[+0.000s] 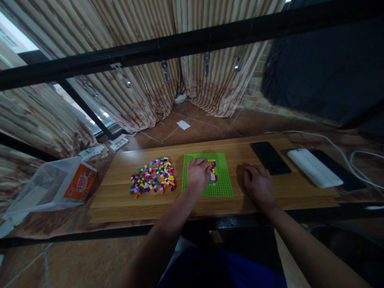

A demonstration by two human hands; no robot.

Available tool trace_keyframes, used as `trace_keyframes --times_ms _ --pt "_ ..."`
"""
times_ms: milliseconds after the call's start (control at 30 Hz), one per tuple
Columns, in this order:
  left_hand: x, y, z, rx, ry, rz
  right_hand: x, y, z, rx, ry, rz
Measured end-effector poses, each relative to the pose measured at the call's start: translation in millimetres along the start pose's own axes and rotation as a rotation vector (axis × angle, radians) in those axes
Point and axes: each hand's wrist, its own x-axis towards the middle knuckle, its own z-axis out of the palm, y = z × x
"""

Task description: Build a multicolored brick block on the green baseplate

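My left hand (pixel 198 174) is over the green baseplate (pixel 223 188), its fingers bent together at a small cluster of bricks (pixel 213 177) in red, white, yellow and blue. Whatever those fingertips pinch is hidden by the hand. My right hand (pixel 258 183) rests on the wooden board (pixel 240 204) to the right of the baseplate, fingers curled inward. Whether it holds anything cannot be seen. Left of the baseplate spreads a loose pile of small multicoloured bricks (pixel 151 178).
A black phone (pixel 270 157) lies beyond my right hand, with a white device (pixel 314 168) and white cable (pixel 333 142) farther right. At the left stands a clear plastic box (pixel 54 180) with an orange label. A black metal bar (pixel 186 42) crosses above the board.
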Motion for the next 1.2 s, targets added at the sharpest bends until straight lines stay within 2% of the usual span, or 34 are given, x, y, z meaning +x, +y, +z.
trace_keyframes --times_ms 267,567,667,767,967,1067,1200 --pt "-8.4 5.9 -5.3 0.226 -0.079 0.109 -0.8 2.6 1.1 -0.006 -0.006 -0.006" --pt "-21.2 2.8 -5.8 0.266 -0.052 0.122 -0.6 4.7 0.0 -0.039 -0.029 -0.034" --pt "-38.7 -1.8 -7.8 0.203 0.018 0.093 -0.9 6.9 0.3 -0.041 -0.03 -0.051" --pt "-64.8 -13.1 -18.7 0.115 0.117 0.027 -1.2 8.8 0.2 -0.039 -0.041 -0.051" --pt "-119.2 -59.5 -54.8 0.139 0.269 -0.198 -1.8 12.7 0.4 -0.03 -0.041 -0.065" --pt "-134.6 -75.6 -64.6 0.156 0.278 -0.274 -2.0 14.7 1.3 -0.018 -0.037 -0.075" --pt "-137.8 -76.2 -66.3 0.18 0.225 -0.315 -2.5 16.6 2.4 -0.003 -0.038 -0.08"
